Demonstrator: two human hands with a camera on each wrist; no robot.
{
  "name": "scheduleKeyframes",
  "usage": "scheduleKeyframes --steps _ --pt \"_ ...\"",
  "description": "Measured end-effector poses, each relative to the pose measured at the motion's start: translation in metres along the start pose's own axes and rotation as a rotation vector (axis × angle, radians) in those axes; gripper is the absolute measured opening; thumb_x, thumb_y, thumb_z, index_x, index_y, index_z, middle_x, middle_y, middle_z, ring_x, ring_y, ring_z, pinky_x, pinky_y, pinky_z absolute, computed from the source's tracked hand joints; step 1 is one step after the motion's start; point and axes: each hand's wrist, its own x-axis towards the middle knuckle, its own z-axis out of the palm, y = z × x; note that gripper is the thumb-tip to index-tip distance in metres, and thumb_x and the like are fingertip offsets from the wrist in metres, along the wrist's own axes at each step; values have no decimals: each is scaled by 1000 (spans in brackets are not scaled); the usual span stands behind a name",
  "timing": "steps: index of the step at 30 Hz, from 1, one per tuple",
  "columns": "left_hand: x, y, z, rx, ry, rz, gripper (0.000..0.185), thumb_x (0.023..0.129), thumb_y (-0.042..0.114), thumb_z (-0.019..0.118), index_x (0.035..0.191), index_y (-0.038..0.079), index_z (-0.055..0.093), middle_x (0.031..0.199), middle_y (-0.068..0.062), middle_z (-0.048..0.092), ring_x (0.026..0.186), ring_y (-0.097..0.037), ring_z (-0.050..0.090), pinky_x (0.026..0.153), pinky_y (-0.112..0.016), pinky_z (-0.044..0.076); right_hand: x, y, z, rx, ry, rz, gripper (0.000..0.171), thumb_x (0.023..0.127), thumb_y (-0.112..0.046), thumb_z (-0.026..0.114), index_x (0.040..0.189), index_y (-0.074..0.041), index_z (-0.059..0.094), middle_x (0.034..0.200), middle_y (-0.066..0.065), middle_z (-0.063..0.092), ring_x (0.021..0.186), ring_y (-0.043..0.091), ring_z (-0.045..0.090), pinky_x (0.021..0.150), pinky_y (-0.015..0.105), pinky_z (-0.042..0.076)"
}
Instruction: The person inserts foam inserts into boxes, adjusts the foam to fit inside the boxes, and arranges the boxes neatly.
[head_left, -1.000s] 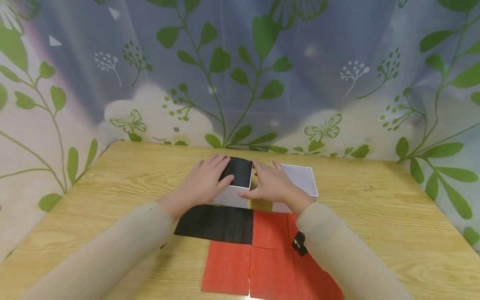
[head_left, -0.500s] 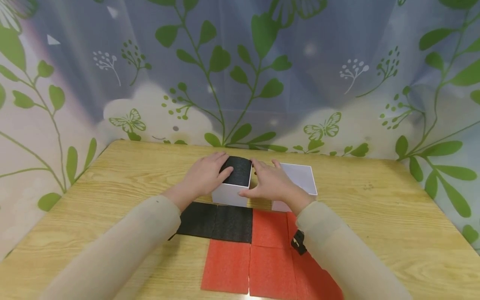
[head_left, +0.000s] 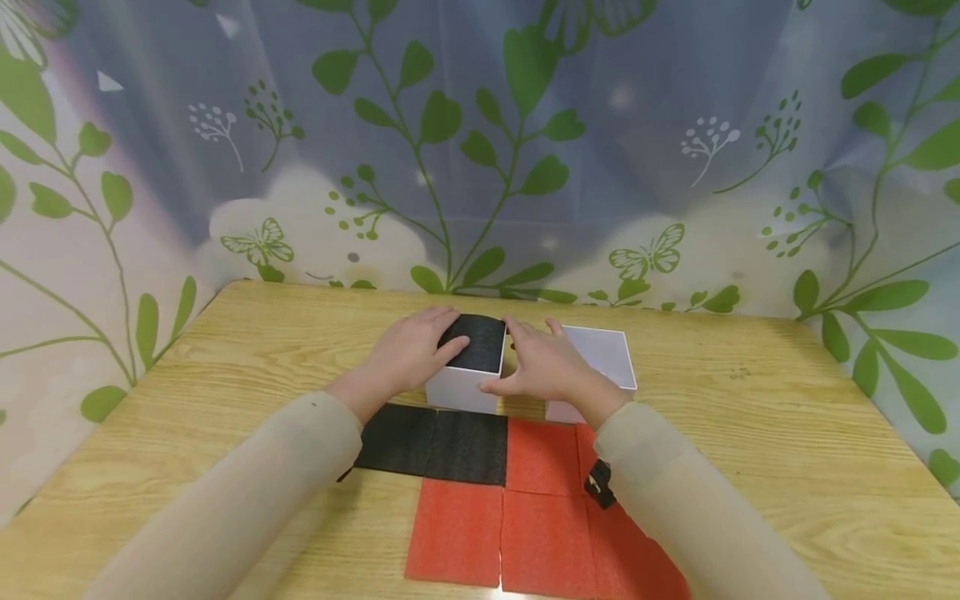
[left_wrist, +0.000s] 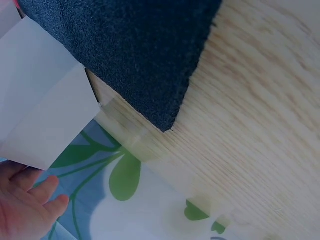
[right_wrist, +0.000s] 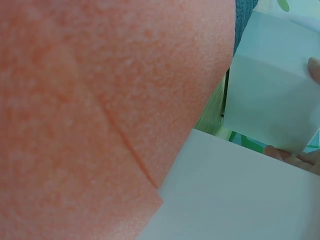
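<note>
Head view: the left hand [head_left: 408,354] and right hand [head_left: 543,367] flank the white box [head_left: 465,386] on the worktop [head_left: 750,433], left fingers flat on its black foam [head_left: 480,343]. Left wrist view: fingers [left_wrist: 47,192] relaxed beside the box. Right wrist view: red foam sheets [right_wrist: 100,100] below the box.

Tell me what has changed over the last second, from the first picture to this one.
Almost nothing. The left hand and right hand still press on the white box with the black foam pad in it. The other white box and the foam squares lie unchanged.
</note>
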Motion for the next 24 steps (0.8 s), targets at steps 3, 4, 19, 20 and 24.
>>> scheduleKeyframes --steps 3,4,19,20,24 --pt "0 1 0 14 1 2 57 98 42 42 140 4 41 143 -13 40 132 -30 35 107 -44 28 0 0 0 6 -3 -1 106 77 -66 60 148 0 16 143 14 39 128 24 41 110 54 5" --pt "0 1 0 18 1 5 57 98 42 42 141 4 41 143 -13 40 132 -30 35 107 -44 28 0 0 0 6 -2 -1 106 77 -65 60 148 0 16 143 14 39 128 24 41 110 54 5" --pt "9 15 4 30 -77 77 61 98 47 36 146 10 31 150 -9 28 138 -26 23 108 -50 21 -1 -1 -1 18 -5 2 105 77 -64 60 148 0 17 145 14 35 129 24 40 110 54 4" --pt "9 16 4 33 -72 80 61 98 47 36 146 10 31 150 -9 28 138 -25 23 108 -50 22 -1 -1 -1 16 -6 2 105 77 -64 60 148 0 16 146 14 35 129 24 39 110 54 4" --pt "10 17 4 28 -55 102 59 98 45 37 145 9 34 148 -9 32 137 -24 25 108 -50 22 -1 -1 0 2 -1 3 105 77 -65 59 148 0 17 145 14 36 129 25 39 110 54 5"
